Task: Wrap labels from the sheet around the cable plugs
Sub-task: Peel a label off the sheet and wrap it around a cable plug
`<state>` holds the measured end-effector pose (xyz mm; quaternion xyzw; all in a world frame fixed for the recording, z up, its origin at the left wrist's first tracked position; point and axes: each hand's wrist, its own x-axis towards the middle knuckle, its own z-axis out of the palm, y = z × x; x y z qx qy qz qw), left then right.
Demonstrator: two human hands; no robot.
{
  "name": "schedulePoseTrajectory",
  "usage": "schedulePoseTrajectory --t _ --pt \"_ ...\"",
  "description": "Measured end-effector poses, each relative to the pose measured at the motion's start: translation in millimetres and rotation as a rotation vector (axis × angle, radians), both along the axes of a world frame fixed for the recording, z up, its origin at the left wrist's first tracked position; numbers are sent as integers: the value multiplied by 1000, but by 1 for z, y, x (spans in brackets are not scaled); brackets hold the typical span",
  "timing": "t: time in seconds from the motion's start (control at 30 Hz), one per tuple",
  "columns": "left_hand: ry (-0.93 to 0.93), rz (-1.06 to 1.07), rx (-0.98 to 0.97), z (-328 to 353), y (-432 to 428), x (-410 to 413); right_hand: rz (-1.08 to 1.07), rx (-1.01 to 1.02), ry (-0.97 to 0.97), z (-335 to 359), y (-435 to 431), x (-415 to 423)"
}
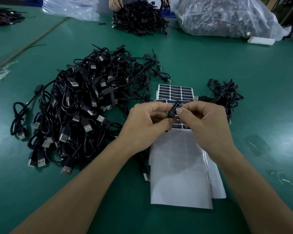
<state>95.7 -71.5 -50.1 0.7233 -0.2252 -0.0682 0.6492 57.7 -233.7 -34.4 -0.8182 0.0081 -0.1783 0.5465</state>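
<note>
Both my hands meet above the label sheet [176,92], which lies on the green table with rows of black labels at its far end and bare white backing [181,174] nearer me. My left hand [145,120] grips a small black cable plug [173,110] that bears a black label with white print. My right hand [208,120] pinches the same plug and label from the right with thumb and forefinger. The plug's cable is hidden behind my hands.
A big heap of black USB cables [81,107] lies left of the sheet. A smaller bunch of cables [225,97] sits to the right. Across the table another person's hand [115,3] works a cable pile [139,17], beside plastic bags [227,16] and a white block [260,41].
</note>
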Motion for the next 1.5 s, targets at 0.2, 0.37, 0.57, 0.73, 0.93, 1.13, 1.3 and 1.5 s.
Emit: schedulePoseTrajectory --t 0.2,0.37,0.57,0.73,0.93,1.13,1.3,1.5 --pt "31 -15 -12 0 -1 0 9 -28 -23 0 1 0" --pt "67 -29 -34 2 0 0 24 -41 -27 0 1 0" --pt "79 -45 -31 4 0 -1 17 -34 -31 -1 0 0" --pt "108 -32 -71 5 0 -1 1 -37 -42 -1 4 -2" --pt "124 -18 -88 5 0 -1 -28 -68 -70 0 6 -4" --pt "126 -21 -80 3 0 0 -134 -18 -84 0 4 -4" --pt "89 -47 -67 3 1 -1 -11 58 -39 -1 5 -4" --pt "-51 41 41 -1 1 -4 10 32 -74 0 5 -2"
